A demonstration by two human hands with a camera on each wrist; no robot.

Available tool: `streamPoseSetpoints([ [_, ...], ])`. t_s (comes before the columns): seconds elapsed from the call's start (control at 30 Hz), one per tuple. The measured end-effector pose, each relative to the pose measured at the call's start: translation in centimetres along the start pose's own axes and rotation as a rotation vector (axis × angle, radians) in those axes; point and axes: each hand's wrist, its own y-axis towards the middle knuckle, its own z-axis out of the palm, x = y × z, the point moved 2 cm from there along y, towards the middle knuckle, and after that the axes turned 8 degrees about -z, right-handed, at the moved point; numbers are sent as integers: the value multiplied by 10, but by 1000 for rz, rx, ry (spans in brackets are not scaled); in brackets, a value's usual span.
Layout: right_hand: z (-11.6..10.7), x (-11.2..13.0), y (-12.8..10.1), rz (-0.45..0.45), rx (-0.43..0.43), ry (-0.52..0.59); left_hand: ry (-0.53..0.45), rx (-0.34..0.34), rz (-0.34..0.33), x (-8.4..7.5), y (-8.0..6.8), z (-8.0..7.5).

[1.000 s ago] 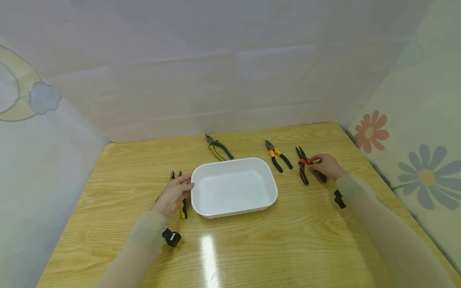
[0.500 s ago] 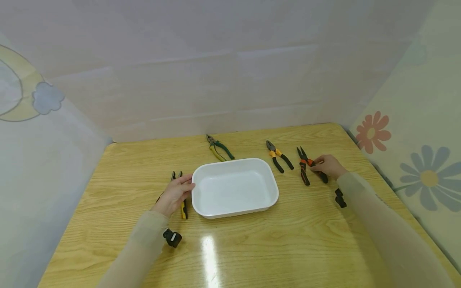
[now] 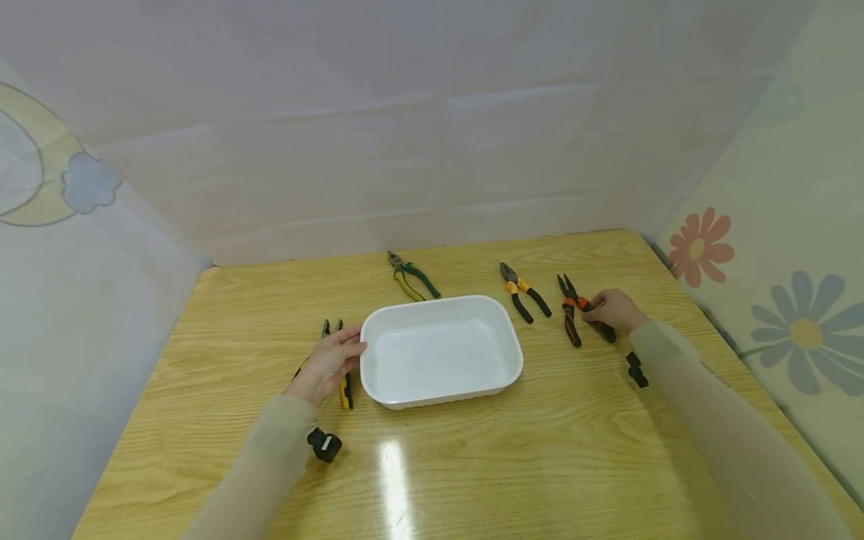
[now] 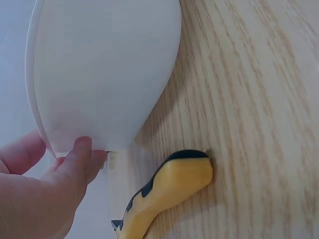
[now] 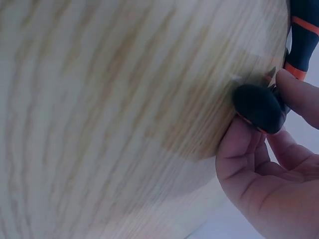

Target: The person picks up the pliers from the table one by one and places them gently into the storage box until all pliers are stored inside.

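A white rectangular tray (image 3: 445, 396) sits mid-table. My left hand (image 3: 340, 352) rests at its left end, relaxed fingertips (image 4: 82, 149) touching the tray rim (image 4: 37, 99). Beneath that hand lie yellow-and-black pliers (image 3: 345, 392), with one yellow handle (image 4: 169, 191) showing in the left wrist view. To the right of the tray, orange-and-black long-nose pliers (image 3: 571, 321) lie on the wood. My right hand (image 3: 601, 310) pinches their right handle, and its fingers (image 5: 249, 149) curl round the black handle end (image 5: 259, 107).
Green-handled pliers (image 3: 413, 277) lie behind the tray. Another pair with black-and-yellow handles (image 3: 523, 294) lies between the tray and the orange pair. The wooden table (image 3: 472, 465) is walled by pale fabric at the back and both sides.
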Motion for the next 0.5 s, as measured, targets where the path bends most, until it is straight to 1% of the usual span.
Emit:
streamPoseSetpoints([
  [0.17, 0, -2, 1, 3, -3, 14, 3, 3, 5, 0, 0, 0],
  [0.5, 2, 1, 0, -5, -17, 2, 0, -9, 0, 0, 2, 1],
])
